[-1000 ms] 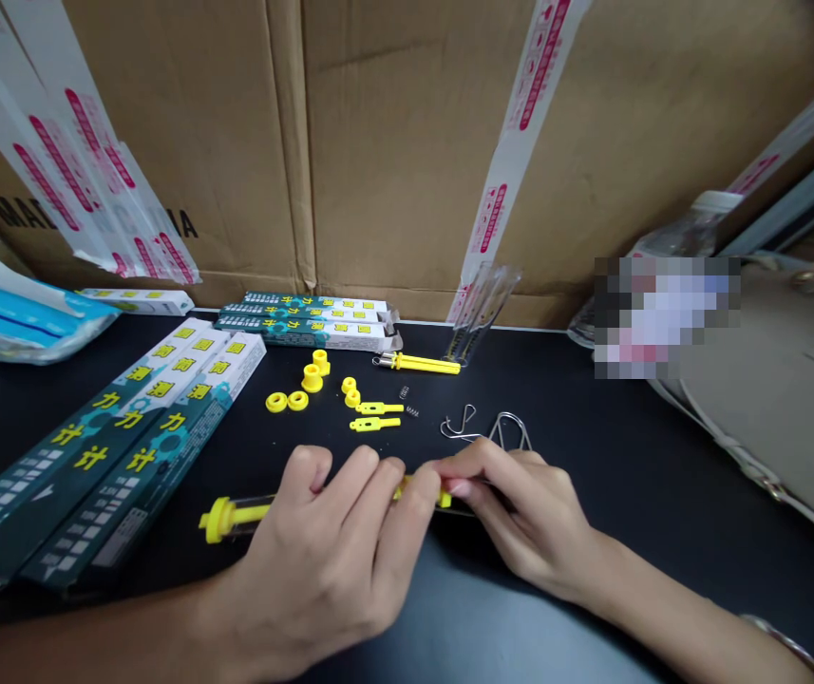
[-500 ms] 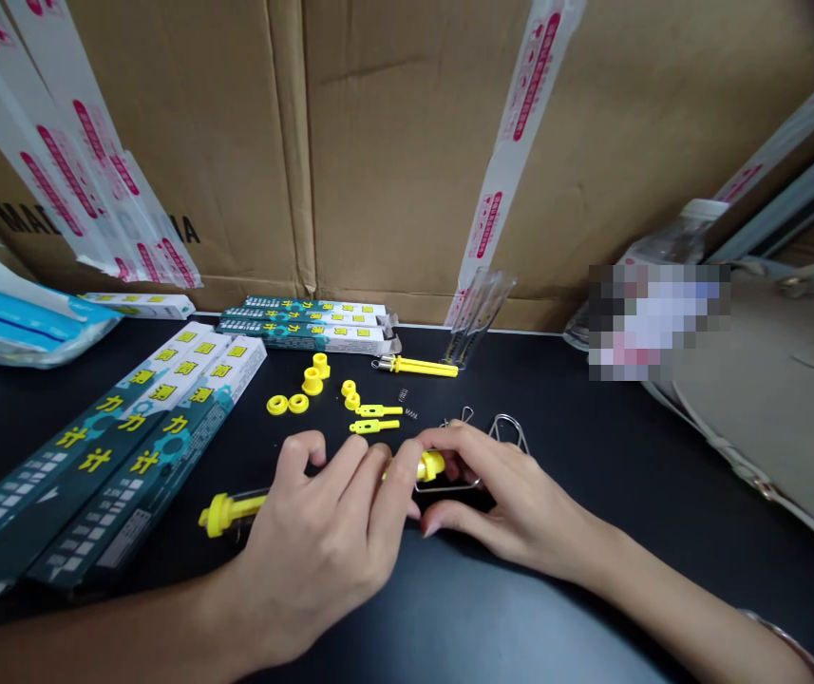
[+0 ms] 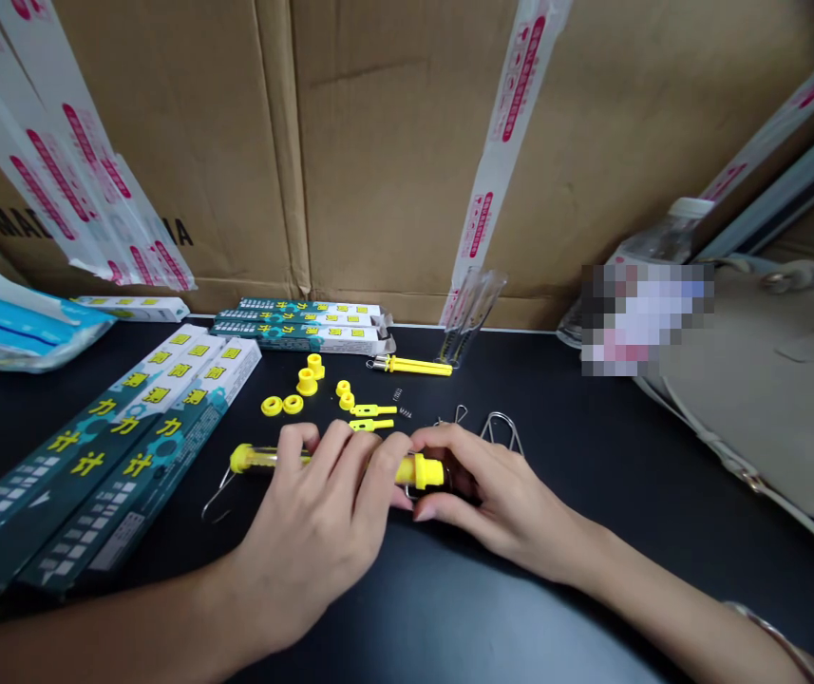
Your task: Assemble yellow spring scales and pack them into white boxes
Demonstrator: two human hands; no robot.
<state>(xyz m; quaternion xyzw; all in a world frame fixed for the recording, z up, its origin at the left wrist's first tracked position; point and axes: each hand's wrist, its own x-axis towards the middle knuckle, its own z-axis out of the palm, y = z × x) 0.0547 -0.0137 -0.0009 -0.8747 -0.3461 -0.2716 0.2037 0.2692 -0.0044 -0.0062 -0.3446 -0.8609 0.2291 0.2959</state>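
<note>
The clear plastic tube with yellow end caps (image 3: 264, 459) had shifted farther from the near edge, and a thin bent wire hook (image 3: 216, 496) now trailed from its left cap.
The left hand (image 3: 321, 518) was curled over the tube's middle. The right hand (image 3: 499, 494) pinched the right cap between thumb and fingertips. Half a second before, the tube had lain nearer and no hook showed. It rested on the matt black tabletop (image 3: 592, 494), just near of the small glossy yellow rings (image 3: 282, 406).
</note>
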